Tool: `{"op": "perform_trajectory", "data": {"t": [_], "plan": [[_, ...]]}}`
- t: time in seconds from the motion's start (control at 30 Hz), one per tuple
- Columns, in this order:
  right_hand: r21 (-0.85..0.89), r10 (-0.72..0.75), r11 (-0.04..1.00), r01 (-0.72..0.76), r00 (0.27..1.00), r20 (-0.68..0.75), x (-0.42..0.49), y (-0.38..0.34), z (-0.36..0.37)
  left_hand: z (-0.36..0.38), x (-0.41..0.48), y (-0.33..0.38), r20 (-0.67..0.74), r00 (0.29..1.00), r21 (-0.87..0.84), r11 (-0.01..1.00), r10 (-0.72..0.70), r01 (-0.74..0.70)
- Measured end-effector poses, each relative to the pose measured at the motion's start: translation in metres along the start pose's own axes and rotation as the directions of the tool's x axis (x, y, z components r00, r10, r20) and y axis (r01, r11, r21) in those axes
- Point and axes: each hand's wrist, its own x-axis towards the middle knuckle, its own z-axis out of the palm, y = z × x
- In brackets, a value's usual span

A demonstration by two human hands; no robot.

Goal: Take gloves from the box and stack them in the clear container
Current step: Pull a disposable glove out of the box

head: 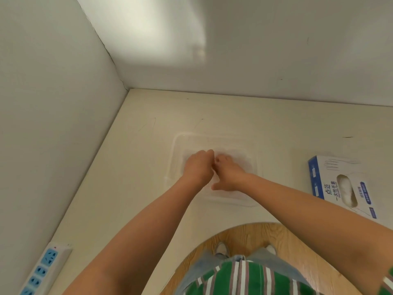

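Note:
The clear container (258, 167) sits on the cream table straight ahead of me. Both my hands are down inside it, fingertips meeting near its middle. My left hand (197, 166) has its fingers curled downward and seems to pinch a thin transparent glove (241, 159) that lies faintly visible on the container's floor. My right hand (228, 174) presses on the glove layer with its thumb stretched out toward me. The blue and white glove box (325, 173) lies to the right, apart from the container, with white gloves showing in its oval opening.
White walls close the table at the left and at the back. A white power strip (45, 267) with blue sockets lies at the near left by the wall. The table's curved front edge is near my body, with wooden floor below.

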Motion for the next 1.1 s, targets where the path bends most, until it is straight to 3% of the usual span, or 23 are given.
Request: {"op": "perform_trajectory", "data": {"t": [0.07,0.13,0.23,0.43,0.57,0.67,0.73,0.83,0.9,1.0,1.1], "plan": [[0.005,-0.006,1.000,0.006,1.000,-0.003,-0.001,0.001,-0.003,0.004,0.004,-0.003,0.230,0.965,-0.050,0.988,-0.128,0.143],[-0.023,0.001,1.000,-0.002,1.000,-0.025,-0.004,0.002,-0.005,0.007,0.005,-0.005,0.333,0.926,0.000,0.982,-0.178,0.189],[-0.103,0.036,0.994,-0.040,0.998,-0.042,-0.010,0.001,-0.006,0.012,0.007,-0.010,0.381,0.903,0.003,0.977,-0.199,0.214],[-0.070,0.128,0.990,-0.123,0.990,0.059,-0.009,0.003,0.011,0.027,0.011,-0.016,0.421,0.864,0.014,0.955,-0.275,0.297],[-0.068,0.147,0.988,-0.142,0.986,0.080,-0.008,0.000,0.010,0.026,0.009,-0.015,0.433,0.868,0.127,0.969,-0.245,0.210],[0.008,0.100,0.995,-0.100,0.995,0.009,-0.015,0.001,-0.002,0.014,0.006,-0.009,0.325,0.914,0.134,0.968,-0.244,0.212],[0.151,0.036,0.989,-0.010,0.984,-0.176,-0.023,0.003,-0.015,0.003,0.004,-0.001,0.114,0.970,0.148,0.969,-0.215,0.198],[0.306,-0.024,0.928,0.214,0.852,-0.523,-0.041,0.013,-0.042,-0.014,0.000,0.021,-0.166,0.974,0.014,0.987,-0.157,0.161],[0.345,0.032,0.899,0.271,0.744,-0.668,-0.055,0.031,-0.054,-0.021,-0.001,0.046,-0.265,0.955,-0.100,0.989,-0.130,0.107],[0.409,0.182,0.888,0.209,0.658,-0.731,-0.073,0.071,-0.058,-0.025,-0.001,0.089,-0.336,0.940,-0.249,0.968,-0.066,-0.021],[0.480,0.329,0.876,0.050,0.666,-0.670,-0.101,0.125,-0.046,-0.012,-0.004,0.142,-0.284,0.958,-0.373,0.918,0.024,-0.133]]}}
